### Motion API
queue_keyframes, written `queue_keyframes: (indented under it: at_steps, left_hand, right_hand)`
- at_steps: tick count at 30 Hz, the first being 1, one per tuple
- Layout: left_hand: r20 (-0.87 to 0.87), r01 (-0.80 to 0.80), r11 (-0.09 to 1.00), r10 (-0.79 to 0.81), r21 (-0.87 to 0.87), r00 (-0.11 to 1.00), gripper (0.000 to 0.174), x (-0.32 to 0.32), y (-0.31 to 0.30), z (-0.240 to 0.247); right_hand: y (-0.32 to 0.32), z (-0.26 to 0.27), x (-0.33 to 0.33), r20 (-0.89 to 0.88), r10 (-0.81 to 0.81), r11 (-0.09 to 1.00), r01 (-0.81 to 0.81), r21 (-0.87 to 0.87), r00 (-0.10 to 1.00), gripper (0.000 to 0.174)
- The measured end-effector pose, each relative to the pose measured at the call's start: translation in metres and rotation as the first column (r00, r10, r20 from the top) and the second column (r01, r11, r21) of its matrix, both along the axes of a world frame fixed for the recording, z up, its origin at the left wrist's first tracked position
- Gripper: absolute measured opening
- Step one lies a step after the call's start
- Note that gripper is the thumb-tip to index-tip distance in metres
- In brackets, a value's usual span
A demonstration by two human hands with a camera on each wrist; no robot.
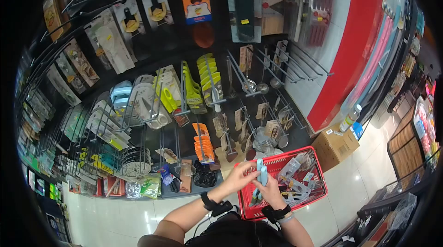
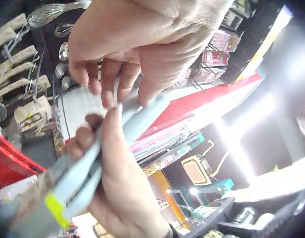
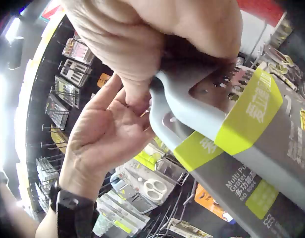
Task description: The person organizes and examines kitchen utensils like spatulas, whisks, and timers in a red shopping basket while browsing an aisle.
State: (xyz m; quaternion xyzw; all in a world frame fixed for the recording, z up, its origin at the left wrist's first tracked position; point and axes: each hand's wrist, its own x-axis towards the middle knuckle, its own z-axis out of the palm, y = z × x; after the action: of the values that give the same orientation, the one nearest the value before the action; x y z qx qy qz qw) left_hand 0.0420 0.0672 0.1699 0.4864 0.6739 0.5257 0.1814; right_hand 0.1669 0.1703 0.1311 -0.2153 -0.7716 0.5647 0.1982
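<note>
Pale-blue graters [image 3: 251,124] are gripped by curled right hand [image 1: 271,190] over the red basket [image 1: 320,169], inside its rim; whether left hand [image 1: 237,178] pinches, I cannot tell.

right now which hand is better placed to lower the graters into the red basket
Probably the right hand: its fingers curl round the graters, above the red basket. The left hand is only at their upper ends, with no firm hold that I can make out.

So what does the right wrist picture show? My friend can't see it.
The right hand holds two pale blue-handled graters with yellow-green labels. The left hand is close beside it, palm showing, and packaged goods hang in the background.
</note>
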Motion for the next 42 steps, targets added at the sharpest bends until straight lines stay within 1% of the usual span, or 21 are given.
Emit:
queue_keyframes:
  at_steps: [1, 3, 4, 6, 7, 9, 10, 11, 13, 15, 16, 20, 23, 25, 27, 29, 32, 35, 38, 41, 42]
  left_hand:
    - [-0.086, -0.080, 0.991, 0.090, 0.106, 0.992, 0.026, 0.008, -0.001, -0.010]
    - [0.210, -0.113, 0.992, 0.100, 0.048, 0.973, 0.026, 0.015, -0.009, -0.018]
    - [0.211, -0.119, 0.992, 0.106, 0.052, 0.972, 0.026, 0.014, -0.011, -0.018]
    - [0.108, -0.310, 0.951, 0.309, -0.008, 0.945, 0.024, 0.012, -0.019, -0.015]
    - [0.110, -0.314, 0.949, 0.313, -0.006, 0.943, 0.024, 0.010, -0.022, -0.010]
    - [0.206, -0.498, 0.863, 0.474, 0.082, 0.856, 0.023, 0.002, -0.026, 0.000]
    - [0.328, -0.533, 0.826, 0.461, 0.181, 0.825, 0.022, -0.007, -0.025, 0.002]
    - [0.347, -0.584, 0.797, 0.510, 0.154, 0.787, 0.020, -0.017, -0.030, 0.007]
    - [0.443, -0.642, 0.730, 0.509, 0.232, 0.738, 0.020, -0.043, -0.035, 0.020]
    - [0.343, -0.654, 0.680, 0.559, 0.333, 0.755, 0.020, -0.066, -0.038, 0.040]
    - [0.358, -0.665, 0.666, 0.562, 0.338, 0.745, 0.020, -0.073, -0.039, 0.053]
    - [0.391, -0.683, 0.628, 0.562, 0.372, 0.729, 0.019, -0.100, -0.036, 0.080]
    - [0.422, -0.691, 0.627, 0.551, 0.360, 0.720, 0.018, -0.115, -0.034, 0.070]
    - [0.446, -0.696, 0.636, 0.544, 0.334, 0.711, 0.018, -0.127, -0.031, 0.061]
    - [0.308, -0.718, 0.608, 0.649, 0.339, 0.696, 0.018, -0.143, -0.028, 0.051]
    - [0.357, -0.713, 0.582, 0.619, 0.390, 0.700, 0.018, -0.167, -0.019, 0.042]
    - [0.259, -0.743, 0.553, 0.707, 0.378, 0.658, 0.019, -0.208, -0.006, 0.043]
    - [0.141, -0.681, 0.579, 0.706, 0.448, 0.694, 0.021, -0.233, 0.001, 0.049]
    - [0.159, -0.706, 0.548, 0.728, 0.449, 0.667, 0.025, -0.266, 0.014, 0.046]
    - [0.206, -0.706, 0.564, 0.699, 0.429, 0.684, 0.027, -0.287, 0.017, 0.035]
    - [0.151, -0.753, 0.509, 0.778, 0.417, 0.610, 0.026, -0.280, 0.018, 0.037]
  right_hand:
    - [-0.003, 0.002, -0.005, -0.005, 0.009, 1.000, -0.009, 0.008, 1.000, 0.035]
    - [-0.009, 0.002, -0.013, -0.047, 0.029, 0.998, -0.026, 0.055, 0.998, 0.037]
    - [-0.013, 0.004, -0.016, 0.008, 0.033, 0.998, -0.033, 0.047, 0.999, 0.039]
    - [-0.024, 0.013, -0.020, -0.027, 0.061, 0.996, -0.059, 0.071, 0.998, 0.040]
    - [-0.030, 0.017, -0.021, -0.063, 0.081, 0.993, -0.075, 0.092, 0.995, 0.040]
    - [-0.036, 0.013, -0.025, -0.109, 0.088, 0.992, -0.076, 0.105, 0.990, 0.041]
    - [-0.038, 0.013, -0.026, -0.136, 0.072, 0.996, -0.065, 0.055, 0.988, 0.040]
    - [-0.040, 0.012, -0.026, -0.163, 0.053, 0.999, -0.053, 0.004, 0.985, 0.040]
    - [-0.040, 0.010, -0.025, -0.216, 0.010, 0.997, -0.027, -0.076, 0.976, 0.038]
    - [-0.035, 0.012, -0.020, -0.165, 0.016, 1.000, -0.019, -0.018, 0.986, 0.037]
    - [-0.036, 0.015, -0.018, -0.112, -0.032, 0.987, 0.013, -0.159, 0.993, 0.029]
    - [-0.036, 0.012, -0.012, -0.091, -0.055, 0.991, 0.043, -0.124, 0.994, 0.026]
    - [-0.035, -0.005, -0.009, -0.135, -0.082, 0.993, 0.069, -0.100, 0.987, 0.027]
    - [-0.037, 0.003, -0.003, -0.063, -0.098, 0.988, 0.090, -0.125, 0.993, 0.028]
    - [-0.035, 0.008, 0.002, -0.049, -0.105, 0.991, 0.100, -0.087, 0.993, 0.028]
    - [-0.032, 0.011, 0.008, -0.032, -0.107, 0.993, 0.105, -0.049, 0.994, 0.028]
    - [-0.027, 0.010, 0.014, 0.014, -0.112, 0.990, 0.113, -0.083, 0.994, 0.029]
    - [-0.025, 0.002, 0.020, 0.024, -0.165, 0.986, 0.166, -0.033, 0.986, 0.029]
    - [-0.025, 0.004, 0.026, -0.049, -0.217, 0.975, 0.214, -0.065, 0.975, 0.028]
    - [-0.021, 0.004, 0.035, 0.071, -0.249, 0.964, 0.254, -0.075, 0.966, 0.028]
    - [-0.019, -0.001, 0.035, 0.058, -0.259, 0.964, 0.262, -0.047, 0.964, 0.026]
